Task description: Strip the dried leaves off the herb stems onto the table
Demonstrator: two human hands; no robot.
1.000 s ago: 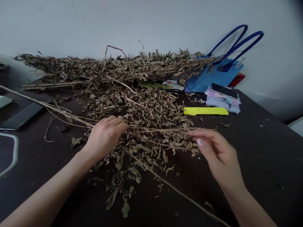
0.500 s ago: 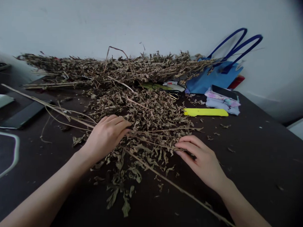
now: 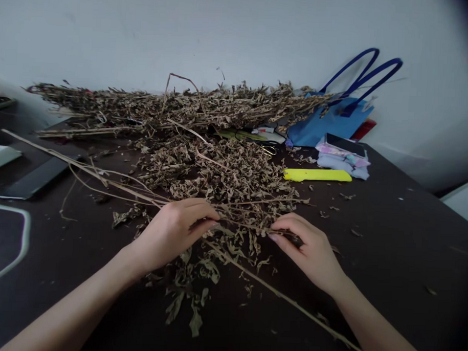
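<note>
Over the dried stems my left hand is closed, thumb and fingers pinched on a thin stem near the middle of the table. My right hand pinches the tip end of a dried twig further right, a little of it showing past the fingers. Between and behind both hands spreads a heap of crumpled dry leaves. One long bare stalk slants from beneath the left hand toward the lower right. Larger dry leaves lie in front of the left hand.
A big bundle of dried plants lies along the wall. Scissors, a blue bag, a phone on folded cloth and a yellow utility knife are at the back right. A dark flat bar is at left.
My left hand has moved right and slightly toward me along the stems, closer to my right hand. My right hand stays nearly in place with its fingers pinched.
</note>
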